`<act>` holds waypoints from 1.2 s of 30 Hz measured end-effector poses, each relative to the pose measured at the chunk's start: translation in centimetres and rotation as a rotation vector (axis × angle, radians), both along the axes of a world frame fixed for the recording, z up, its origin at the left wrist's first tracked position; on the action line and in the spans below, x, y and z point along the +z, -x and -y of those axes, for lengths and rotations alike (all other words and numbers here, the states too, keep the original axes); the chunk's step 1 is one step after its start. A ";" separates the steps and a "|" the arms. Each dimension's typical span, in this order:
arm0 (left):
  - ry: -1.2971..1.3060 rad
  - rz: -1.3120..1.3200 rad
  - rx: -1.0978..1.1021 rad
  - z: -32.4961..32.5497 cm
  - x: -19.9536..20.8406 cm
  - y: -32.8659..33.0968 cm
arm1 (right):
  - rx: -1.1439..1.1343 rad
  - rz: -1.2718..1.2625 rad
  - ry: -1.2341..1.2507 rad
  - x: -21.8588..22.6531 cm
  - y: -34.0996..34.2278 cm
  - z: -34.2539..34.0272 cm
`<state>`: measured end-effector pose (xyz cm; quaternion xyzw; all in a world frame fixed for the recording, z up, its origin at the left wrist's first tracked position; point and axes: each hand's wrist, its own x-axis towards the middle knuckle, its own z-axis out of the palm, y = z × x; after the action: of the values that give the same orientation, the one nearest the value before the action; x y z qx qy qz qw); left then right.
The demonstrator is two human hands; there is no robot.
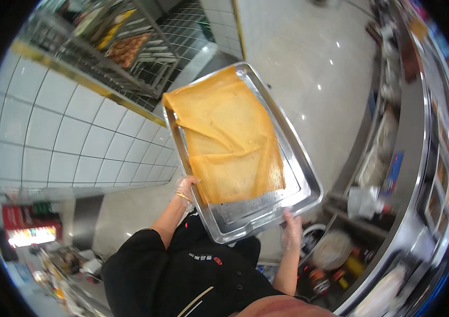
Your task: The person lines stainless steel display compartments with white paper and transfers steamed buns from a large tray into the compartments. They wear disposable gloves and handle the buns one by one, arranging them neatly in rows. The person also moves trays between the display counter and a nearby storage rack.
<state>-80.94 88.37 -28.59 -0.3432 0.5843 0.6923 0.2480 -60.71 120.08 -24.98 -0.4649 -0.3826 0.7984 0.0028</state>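
Observation:
In front of my body I hold a shallow rectangular metal tray (229,215), tilted at an angle. A wrinkled orange-yellow sheet (229,121), thin and creased across its middle, lies in it and overlaps the rim at the far left corner. The sheet's exact material cannot be made out. My left hand (186,189), in a clear plastic glove, grips the left edge with the thumb over the rim. At the near right edge, my right hand (291,230), also gloved, is closed on the rim, its fingers partly hidden. Drops of moisture dot the bare metal.
A white tiled wall (76,137) with a yellow edge runs along the left. Beyond it stands a metal rack (153,63) of loaded trays. On the right, a steel counter (420,116) curves past shelves holding a white plastic bag (363,203), a round container (332,249) and bottles.

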 end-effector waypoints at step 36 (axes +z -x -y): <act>0.233 -0.849 0.510 6.1 31.1 57.7 | 0.654 -0.681 0.124 25.1 85.8 1.4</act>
<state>-138.67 82.24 2.53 -0.1888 0.6045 0.7395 -0.2282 -146.52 118.72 0.14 -0.0311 -0.4380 0.8857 -0.1510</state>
